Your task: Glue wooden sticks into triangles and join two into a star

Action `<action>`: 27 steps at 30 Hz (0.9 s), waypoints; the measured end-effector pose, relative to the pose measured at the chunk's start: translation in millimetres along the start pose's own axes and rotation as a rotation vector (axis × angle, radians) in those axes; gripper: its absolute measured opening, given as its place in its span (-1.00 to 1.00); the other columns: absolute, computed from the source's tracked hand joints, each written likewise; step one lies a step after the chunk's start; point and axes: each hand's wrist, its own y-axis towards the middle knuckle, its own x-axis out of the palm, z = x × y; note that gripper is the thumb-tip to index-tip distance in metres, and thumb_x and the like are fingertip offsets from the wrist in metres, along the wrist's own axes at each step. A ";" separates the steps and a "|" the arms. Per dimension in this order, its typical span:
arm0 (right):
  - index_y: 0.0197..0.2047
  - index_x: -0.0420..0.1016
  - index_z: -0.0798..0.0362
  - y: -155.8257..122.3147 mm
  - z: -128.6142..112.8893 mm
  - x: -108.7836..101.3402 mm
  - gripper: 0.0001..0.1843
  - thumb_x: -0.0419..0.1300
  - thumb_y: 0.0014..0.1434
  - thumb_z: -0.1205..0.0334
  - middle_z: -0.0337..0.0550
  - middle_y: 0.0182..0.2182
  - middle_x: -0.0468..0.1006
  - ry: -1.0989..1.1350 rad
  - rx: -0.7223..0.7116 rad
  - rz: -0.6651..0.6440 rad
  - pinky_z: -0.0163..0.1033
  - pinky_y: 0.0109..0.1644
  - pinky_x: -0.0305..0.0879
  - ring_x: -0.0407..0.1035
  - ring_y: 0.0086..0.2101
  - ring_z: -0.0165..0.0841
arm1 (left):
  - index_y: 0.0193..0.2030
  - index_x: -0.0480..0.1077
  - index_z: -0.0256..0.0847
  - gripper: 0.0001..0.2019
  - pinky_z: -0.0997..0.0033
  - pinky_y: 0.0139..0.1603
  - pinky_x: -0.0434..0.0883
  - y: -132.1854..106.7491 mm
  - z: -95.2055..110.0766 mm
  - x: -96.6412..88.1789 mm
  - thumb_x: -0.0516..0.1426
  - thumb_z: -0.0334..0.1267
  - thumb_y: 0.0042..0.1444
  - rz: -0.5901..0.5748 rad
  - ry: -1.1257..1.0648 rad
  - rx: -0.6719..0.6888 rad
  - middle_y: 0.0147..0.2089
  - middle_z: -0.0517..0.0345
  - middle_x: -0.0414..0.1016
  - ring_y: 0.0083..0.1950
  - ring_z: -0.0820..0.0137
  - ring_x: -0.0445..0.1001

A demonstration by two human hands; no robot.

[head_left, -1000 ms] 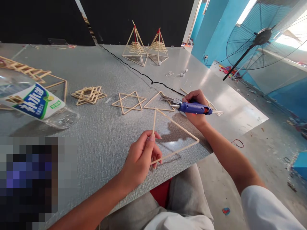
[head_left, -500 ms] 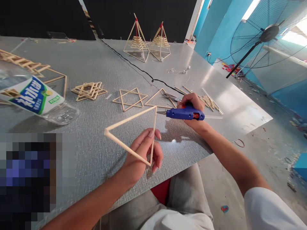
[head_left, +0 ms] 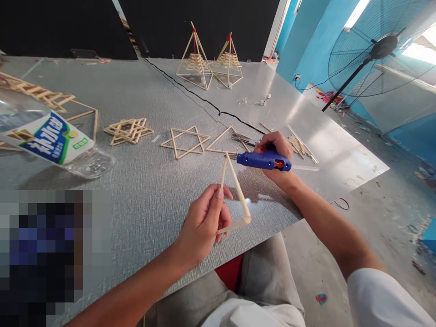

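My left hand (head_left: 207,213) pinches one side of a triangle of wooden sticks (head_left: 239,188), raised above the table and tilted. In my right hand (head_left: 276,144) is a blue hot glue gun (head_left: 262,161), pointing left. Its nozzle is at the triangle's top corner; whether they touch I cannot tell. Just behind the gun lie scissors (head_left: 242,137) and another stick triangle (head_left: 221,136) flat on the table. A flat six-pointed stick star (head_left: 185,142) lies to the left of that, and a stacked stick star (head_left: 128,131) farther left.
A clear labelled plastic bottle (head_left: 56,134) lies at the left. Two stick pyramids (head_left: 195,63) stand at the back. A black cable (head_left: 190,93) crosses the grey table (head_left: 143,190). Loose sticks (head_left: 297,146) lie right of the gun; a large fan (head_left: 383,47) stands beyond.
My left hand has turned the triangle, so the corner that pointed left now points right, toward me. The glue gun has stayed nearly in place.
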 end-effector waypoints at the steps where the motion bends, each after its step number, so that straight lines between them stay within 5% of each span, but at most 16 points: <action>1: -0.16 0.40 -0.11 0.0 -0.1 -0.8 -0.86 0.30 0.28 0.26 -0.29 -0.34 0.59 -0.010 0.003 -0.007 -0.19 -0.26 0.38 0.43 -0.39 -0.37 | -0.07 0.29 -0.10 -0.56 0.58 -0.64 0.22 -0.2 -0.4 0.2 0.01 0.26 0.50 0.006 0.023 0.009 -0.62 0.38 0.37 -0.67 0.52 0.21; 13: -0.16 0.42 -0.05 -2.6 8.0 -6.4 -0.88 0.31 0.29 0.23 -0.27 -0.36 0.54 -0.184 -0.035 0.040 -0.18 -0.21 0.34 0.39 -0.39 -0.38 | -0.03 0.27 -0.10 -0.56 0.55 -0.63 0.26 0.0 -1.3 0.8 -0.01 0.26 0.52 0.006 0.029 0.012 -0.55 0.33 0.47 -0.67 0.51 0.27; 27: -0.19 0.44 -0.19 -6.1 -2.9 3.3 -0.85 0.36 0.36 0.17 -0.30 -0.41 0.48 -0.095 0.011 0.089 -0.06 -0.28 0.45 0.38 -0.45 -0.30 | -0.03 0.25 -0.09 -0.58 0.54 -0.64 0.28 0.0 4.6 3.4 0.00 0.26 0.51 -0.003 0.008 -0.007 -0.53 0.31 0.52 -0.65 0.47 0.34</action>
